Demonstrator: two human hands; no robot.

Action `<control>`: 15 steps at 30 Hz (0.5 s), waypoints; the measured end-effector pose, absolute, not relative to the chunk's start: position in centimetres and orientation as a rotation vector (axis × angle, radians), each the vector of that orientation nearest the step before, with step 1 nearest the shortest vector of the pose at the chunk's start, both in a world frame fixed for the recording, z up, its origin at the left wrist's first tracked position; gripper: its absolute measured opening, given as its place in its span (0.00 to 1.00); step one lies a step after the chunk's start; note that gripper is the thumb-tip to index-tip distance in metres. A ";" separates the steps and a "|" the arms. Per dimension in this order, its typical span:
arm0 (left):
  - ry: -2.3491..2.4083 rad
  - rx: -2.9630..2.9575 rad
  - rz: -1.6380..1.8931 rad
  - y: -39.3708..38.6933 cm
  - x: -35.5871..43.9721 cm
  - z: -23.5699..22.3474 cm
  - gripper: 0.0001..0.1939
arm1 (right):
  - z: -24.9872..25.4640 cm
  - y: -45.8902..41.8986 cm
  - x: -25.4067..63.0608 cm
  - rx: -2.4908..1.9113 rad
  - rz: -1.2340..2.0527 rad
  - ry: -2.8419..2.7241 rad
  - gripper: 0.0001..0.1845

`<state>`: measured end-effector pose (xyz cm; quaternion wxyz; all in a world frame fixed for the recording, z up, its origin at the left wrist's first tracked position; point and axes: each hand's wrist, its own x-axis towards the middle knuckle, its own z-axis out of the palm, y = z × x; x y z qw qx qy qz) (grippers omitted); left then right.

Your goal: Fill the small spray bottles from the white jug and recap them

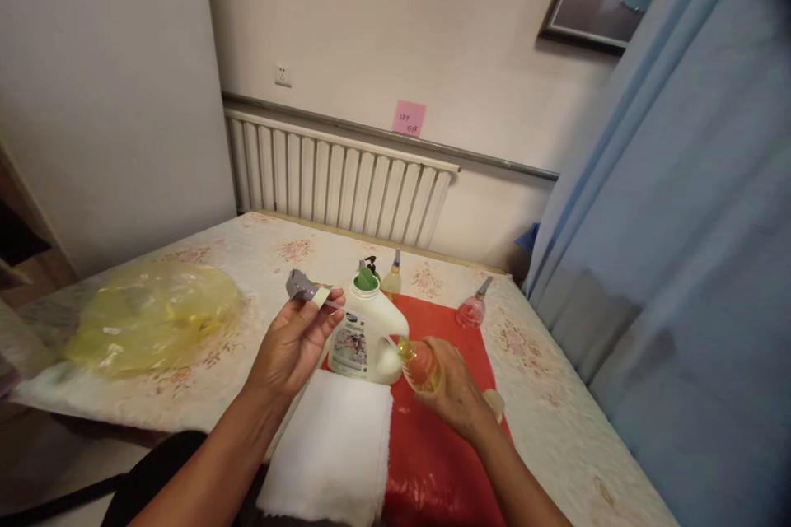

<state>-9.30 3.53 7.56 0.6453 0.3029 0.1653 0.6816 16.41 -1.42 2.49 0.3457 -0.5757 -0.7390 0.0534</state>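
My left hand is raised above the table edge, fingers pinched on a grey spray-pump top. A thin tube runs from that top down toward a small bottle of orange-yellow liquid, which my right hand grips tilted over the red mat. A white detergent jug with a green spout stands between my two hands, just behind the small bottle.
A folded white towel lies in front of the jug. Two more small spray bottles, one yellowish and one pink, stand behind. A crumpled yellow plastic bag lies at left. Blue curtain hangs at right.
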 end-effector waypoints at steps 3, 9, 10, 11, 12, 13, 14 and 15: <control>0.392 0.703 1.536 3.6 -8.5 7.6 0.14 | 2.5 -1.9 16.5 -1.494 0.148 -1.908 0.27; 0.482 0.845 1.458 2.9 -6.0 6.5 0.16 | 1.9 -2.1 16.0 -1.471 0.260 -1.861 0.31; 0.508 0.904 1.421 2.7 -5.4 6.1 0.16 | 1.7 -2.1 15.8 -1.466 0.285 -1.847 0.32; 0.534 0.975 1.383 2.4 -4.8 5.7 0.16 | 1.6 -2.0 15.6 -1.458 0.311 -1.835 0.34; 0.563 1.051 1.343 2.2 -4.3 5.3 0.16 | 1.5 -2.0 15.4 -1.448 0.339 -1.827 0.35; 0.586 1.131 1.302 1.9 -3.7 4.9 0.16 | 1.6 -2.1 15.2 -1.437 0.368 -1.819 0.35; 0.607 1.205 1.262 1.8 -3.2 4.5 0.16 | 1.6 -2.1 14.9 -1.425 0.395 -1.811 0.35; 0.624 1.269 1.231 1.6 -2.8 4.2 0.16 | 1.7 -2.1 14.7 -1.416 0.420 -1.800 0.34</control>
